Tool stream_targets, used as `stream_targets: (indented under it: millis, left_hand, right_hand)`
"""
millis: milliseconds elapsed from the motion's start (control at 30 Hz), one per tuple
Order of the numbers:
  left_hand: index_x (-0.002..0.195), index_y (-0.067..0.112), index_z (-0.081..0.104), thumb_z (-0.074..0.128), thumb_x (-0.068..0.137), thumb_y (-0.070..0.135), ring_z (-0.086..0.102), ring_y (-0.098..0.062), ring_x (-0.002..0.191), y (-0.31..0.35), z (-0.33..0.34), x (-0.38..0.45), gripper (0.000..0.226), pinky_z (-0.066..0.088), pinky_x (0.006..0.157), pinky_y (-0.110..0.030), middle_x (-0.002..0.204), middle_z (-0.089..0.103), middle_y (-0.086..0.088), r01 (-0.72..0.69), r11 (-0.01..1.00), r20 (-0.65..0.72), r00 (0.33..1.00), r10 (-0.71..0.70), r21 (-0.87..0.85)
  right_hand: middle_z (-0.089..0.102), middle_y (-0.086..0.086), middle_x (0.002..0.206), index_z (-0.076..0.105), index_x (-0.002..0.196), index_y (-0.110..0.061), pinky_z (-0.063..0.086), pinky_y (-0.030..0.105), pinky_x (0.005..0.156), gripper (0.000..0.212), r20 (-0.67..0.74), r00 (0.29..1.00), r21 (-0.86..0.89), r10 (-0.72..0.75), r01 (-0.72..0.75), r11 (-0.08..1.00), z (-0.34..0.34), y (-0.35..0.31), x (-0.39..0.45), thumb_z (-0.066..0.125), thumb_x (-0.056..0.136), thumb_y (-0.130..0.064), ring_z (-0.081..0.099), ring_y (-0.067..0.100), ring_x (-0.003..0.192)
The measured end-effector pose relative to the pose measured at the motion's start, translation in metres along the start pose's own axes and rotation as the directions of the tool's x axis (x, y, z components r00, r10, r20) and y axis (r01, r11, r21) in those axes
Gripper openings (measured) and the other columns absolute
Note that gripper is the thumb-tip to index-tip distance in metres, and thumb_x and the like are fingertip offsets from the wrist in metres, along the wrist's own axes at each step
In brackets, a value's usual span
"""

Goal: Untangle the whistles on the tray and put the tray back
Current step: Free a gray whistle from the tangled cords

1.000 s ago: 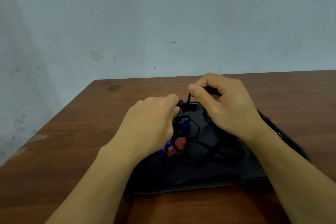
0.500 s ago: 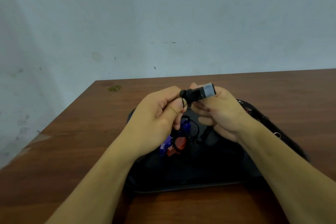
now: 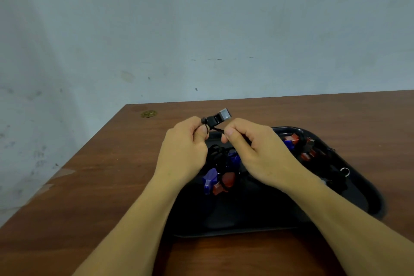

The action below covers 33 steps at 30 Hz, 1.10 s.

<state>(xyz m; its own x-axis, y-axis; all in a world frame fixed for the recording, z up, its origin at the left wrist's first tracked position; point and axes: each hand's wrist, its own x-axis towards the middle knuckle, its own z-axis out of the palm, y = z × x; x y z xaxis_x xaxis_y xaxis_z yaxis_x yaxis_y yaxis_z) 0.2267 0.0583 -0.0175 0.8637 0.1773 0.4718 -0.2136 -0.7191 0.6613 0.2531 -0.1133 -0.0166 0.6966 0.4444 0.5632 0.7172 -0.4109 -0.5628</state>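
Note:
A black tray (image 3: 358, 192) lies on the brown table, holding blue and red whistles tangled in black cords. A blue whistle (image 3: 210, 180) and a red whistle (image 3: 225, 182) lie in the tray's middle; more whistles (image 3: 298, 143) sit at its far right. Above the tray I hold a black whistle (image 3: 216, 118) with a grey mouthpiece. My left hand (image 3: 183, 154) pinches its ring end. My right hand (image 3: 257, 152) pinches the black cord (image 3: 218, 130) just below it.
The wooden table (image 3: 100, 186) ends at a pale wall behind and drops off on the left. A small gold sticker (image 3: 148, 114) marks the far left corner. A metal key ring (image 3: 344, 171) lies in the tray's right part.
Both hands have lifted the black whistle a little higher above the tray. My right hand let go of the whistle body and now pinches the cord beneath it.

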Motion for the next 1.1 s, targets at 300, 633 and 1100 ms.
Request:
stream_targets:
  millis: [300,633,1100]
  left_hand:
    - [0.077,0.026,0.038,0.045,0.102,0.026,0.050,-0.031,0.064,0.013,-0.007,-0.005,0.026,0.040,0.055,-0.039,0.069,0.052,0.002,-0.208,0.922,0.144,0.975,0.169,0.327]
    - [0.076,0.019,0.045,0.045,0.103,0.021,0.054,-0.025,0.061,0.013,-0.015,-0.007,0.027,0.047,0.060,-0.047,0.065,0.055,-0.002,-0.404,0.915,0.319,0.866,0.384,-0.006]
    - [0.082,0.013,0.057,0.043,0.102,0.020,0.048,-0.033,0.057,0.017,-0.001,-0.009,0.025,0.036,0.047,-0.021,0.062,0.055,-0.005,-0.095,0.822,0.208,0.946,0.251,-0.562]
  right_hand:
    - [0.064,-0.014,0.074,0.062,0.081,-0.029,0.041,0.013,0.063,0.028,-0.123,0.992,0.167,-0.029,0.049,0.985,-0.012,-0.007,0.006,0.054,0.101,-0.013,0.055,0.003,0.065]
    - [0.057,0.007,0.066,0.068,0.075,-0.023,0.045,0.021,0.065,0.024,-0.110,0.990,0.376,0.093,-0.045,0.926,-0.018,0.013,0.016,0.063,0.098,-0.020,0.051,0.010,0.065]
    - [0.040,-0.008,0.051,0.057,0.054,-0.024,0.018,0.018,0.040,0.050,0.249,0.921,0.751,0.299,-0.378,0.542,-0.009,0.012,0.010,0.050,0.101,-0.012,0.025,0.004,0.043]
